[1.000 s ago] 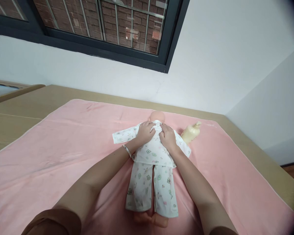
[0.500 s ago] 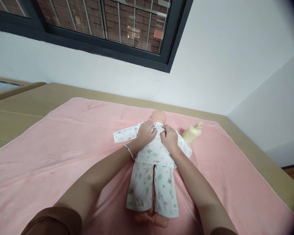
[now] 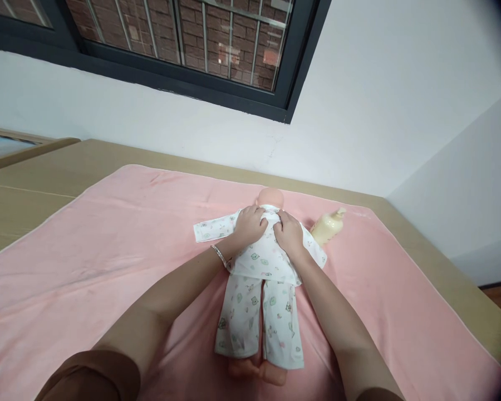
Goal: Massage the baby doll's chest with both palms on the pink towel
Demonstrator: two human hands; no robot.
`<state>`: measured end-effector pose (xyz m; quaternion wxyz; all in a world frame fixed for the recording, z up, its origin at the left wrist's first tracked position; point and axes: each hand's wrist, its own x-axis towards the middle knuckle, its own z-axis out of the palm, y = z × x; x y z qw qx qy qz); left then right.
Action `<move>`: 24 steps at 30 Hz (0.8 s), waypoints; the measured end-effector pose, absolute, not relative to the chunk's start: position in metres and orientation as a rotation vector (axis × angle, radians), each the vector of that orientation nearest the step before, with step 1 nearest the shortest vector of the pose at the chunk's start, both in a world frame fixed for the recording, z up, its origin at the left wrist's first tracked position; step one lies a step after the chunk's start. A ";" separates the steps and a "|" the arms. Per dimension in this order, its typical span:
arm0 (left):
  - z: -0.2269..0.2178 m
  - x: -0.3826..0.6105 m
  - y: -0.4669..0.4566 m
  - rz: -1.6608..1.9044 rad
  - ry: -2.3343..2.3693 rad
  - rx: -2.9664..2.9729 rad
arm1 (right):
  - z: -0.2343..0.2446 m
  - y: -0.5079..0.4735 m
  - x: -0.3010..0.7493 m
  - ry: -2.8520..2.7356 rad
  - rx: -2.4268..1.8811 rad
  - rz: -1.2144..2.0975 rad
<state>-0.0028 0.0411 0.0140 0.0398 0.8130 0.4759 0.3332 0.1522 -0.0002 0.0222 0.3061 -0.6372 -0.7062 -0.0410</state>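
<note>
A baby doll [image 3: 270,197] lies stretched out on a pink blanket, its head away from me and bare feet towards me. It wears a white printed shirt [image 3: 264,256] and matching trousers [image 3: 242,323]. At the upper chest, my left hand [image 3: 250,224] has its fingers and thumb closed on the shirt just left of the neckline. Opposite it, my right hand [image 3: 289,231] grips the shirt to the right of the neckline. The cloth under my fingers is hidden. One sleeve [image 3: 215,227] spreads out flat to the left.
A cream-coloured baby bottle [image 3: 328,227] lies tilted beside the doll's right-hand sleeve. The pink blanket [image 3: 108,239] covers much of the wooden surface [image 3: 104,159]. Behind stand a white wall [image 3: 338,111] and a dark-framed window [image 3: 284,100].
The raised white fold stretched between my hands at the neckline has flattened down. My hands have barely moved; the doll and bottle stay in place.
</note>
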 end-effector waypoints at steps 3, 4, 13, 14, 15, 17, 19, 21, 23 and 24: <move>0.014 -0.003 0.043 0.991 1.445 2.489 | 0.022 0.001 0.153 -1.884 -1.681 -0.106; 0.014 -0.003 0.043 0.986 1.442 2.488 | 0.021 0.001 0.153 -1.887 -1.681 -0.106; 0.012 -0.003 0.045 0.972 1.432 2.508 | 0.020 0.003 0.154 -1.908 -1.684 -0.071; 0.011 -0.003 0.045 0.967 1.434 2.510 | 0.020 0.003 0.154 -1.911 -1.683 -0.069; 0.011 -0.003 0.046 0.962 1.437 2.509 | 0.019 0.004 0.154 -1.914 -1.683 -0.069; 0.010 -0.002 0.046 0.956 1.436 2.504 | 0.018 0.005 0.155 -1.921 -1.684 -0.071; 0.009 -0.002 0.047 0.963 1.428 2.495 | 0.016 0.006 0.156 -1.927 -1.681 -0.076; 0.008 -0.002 0.047 0.972 1.424 2.488 | 0.015 0.007 0.157 -1.930 -1.675 -0.082; 0.007 -0.003 0.047 0.977 1.426 2.480 | 0.013 0.007 0.157 -1.926 -1.669 -0.085; 0.007 -0.003 0.047 0.979 1.428 2.475 | 0.013 0.008 0.158 -1.921 -1.664 -0.084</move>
